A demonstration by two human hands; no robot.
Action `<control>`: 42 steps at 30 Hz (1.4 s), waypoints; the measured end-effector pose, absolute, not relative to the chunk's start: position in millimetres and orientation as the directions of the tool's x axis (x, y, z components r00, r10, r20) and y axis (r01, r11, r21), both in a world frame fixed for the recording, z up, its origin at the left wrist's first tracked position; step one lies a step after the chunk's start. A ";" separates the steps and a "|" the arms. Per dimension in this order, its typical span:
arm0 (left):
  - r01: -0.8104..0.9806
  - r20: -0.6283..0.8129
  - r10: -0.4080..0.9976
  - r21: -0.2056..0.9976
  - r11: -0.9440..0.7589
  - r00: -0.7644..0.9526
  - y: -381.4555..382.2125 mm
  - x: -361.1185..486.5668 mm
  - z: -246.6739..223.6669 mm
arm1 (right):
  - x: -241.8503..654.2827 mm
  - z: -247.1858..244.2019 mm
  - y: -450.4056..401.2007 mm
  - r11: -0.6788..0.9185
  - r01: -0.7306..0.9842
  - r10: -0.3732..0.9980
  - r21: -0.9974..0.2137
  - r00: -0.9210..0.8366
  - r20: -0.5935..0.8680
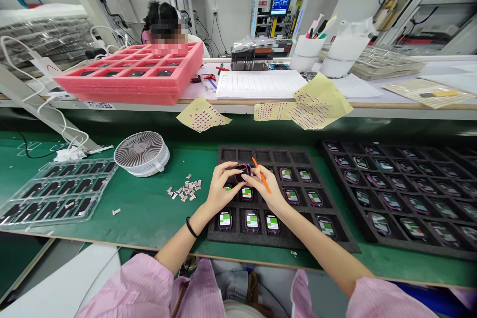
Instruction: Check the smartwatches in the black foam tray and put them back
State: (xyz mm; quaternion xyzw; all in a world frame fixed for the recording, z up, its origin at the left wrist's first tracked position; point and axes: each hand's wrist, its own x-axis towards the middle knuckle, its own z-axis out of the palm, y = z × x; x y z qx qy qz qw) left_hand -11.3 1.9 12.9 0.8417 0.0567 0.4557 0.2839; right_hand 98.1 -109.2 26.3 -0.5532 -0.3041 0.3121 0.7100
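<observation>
Between both hands, over a black foam tray [219, 236], is a dark purple-edged smartwatch body [243, 173]. My left hand [222, 186] grips its left side between thumb and fingers. On its right side rest the fingertips of my right hand [269, 190], which also holds an orange pen-like stick [261, 175] slanting up out of the grip. Below them in the tray lie several watches with lit green-and-white screens, such as this lit watch [252, 219]. The tray's back row of pockets holds no watches.
A second foam tray of watches [391, 201] lies right. To the left are small metallic pieces [184, 190], a white fan [142, 153] and a clear tray of black parts [55, 191]. A shelf behind carries pink foam trays [126, 90] and papers [261, 83]. A person [167, 25] sits beyond.
</observation>
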 end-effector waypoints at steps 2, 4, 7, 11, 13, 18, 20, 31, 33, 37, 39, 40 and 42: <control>-0.153 0.743 0.345 0.511 -0.846 0.574 2.1 -11.2 11.4 | 97.6 27.3 -109.6 0.197 -0.116 0.780 -0.974 0.621 0.084; -0.138 0.739 0.344 0.505 -0.852 0.579 2.1 -11.5 10.5 | 97.5 27.6 -109.9 0.192 -0.107 0.775 -0.976 0.626 0.084; -0.129 0.749 0.332 0.483 -0.866 0.574 1.4 -12.2 10.6 | 98.6 26.5 -110.0 0.182 -0.073 0.768 -0.981 0.633 0.096; -0.148 0.767 0.312 0.464 -0.874 0.560 0.3 -12.4 12.2 | 100.3 24.4 -109.5 0.175 -0.033 0.764 -0.984 0.635 0.115; -0.166 0.753 0.321 0.491 -0.855 0.574 0.9 -12.1 13.5 | 100.3 24.4 -109.4 0.169 -0.008 0.763 -0.986 0.634 0.126; -0.225 0.646 0.342 0.630 -0.743 0.682 4.9 -11.9 17.2 | 98.5 28.1 -110.7 0.190 -0.115 0.769 -0.975 0.635 0.075; -0.217 0.622 0.386 0.675 -0.705 0.681 6.4 -11.9 17.5 | 98.9 30.1 -111.5 0.225 -0.197 0.759 -0.954 0.649 0.045; -0.186 0.571 0.516 0.765 -0.616 0.639 26.2 -5.3 1.9 | 107.9 21.5 -110.8 0.271 -0.029 0.686 -0.962 0.707 0.172; -0.157 0.549 0.524 0.773 -0.615 0.651 31.0 -3.5 -3.5 | 113.6 14.5 -107.6 0.243 0.047 0.669 -0.969 0.715 0.203; -0.069 0.516 0.571 0.777 -0.625 0.639 40.0 4.1 -10.7 | 133.9 3.8 -94.0 0.151 0.257 0.641 -0.955 0.710 0.292; -0.040 0.514 0.563 0.760 -0.648 0.647 47.0 12.1 -11.1 | 145.8 2.4 -83.4 0.063 0.385 0.630 -0.921 0.700 0.336; -0.032 0.516 0.546 0.746 -0.666 0.660 51.6 17.3 -10.5 | 151.2 2.6 -77.6 0.008 0.442 0.631 -0.897 0.694 0.347; -0.008 0.505 0.489 0.701 -0.713 0.711 62.5 29.2 -8.5 | 159.9 4.0 -65.4 -0.054 0.493 0.635 -0.868 0.688 0.351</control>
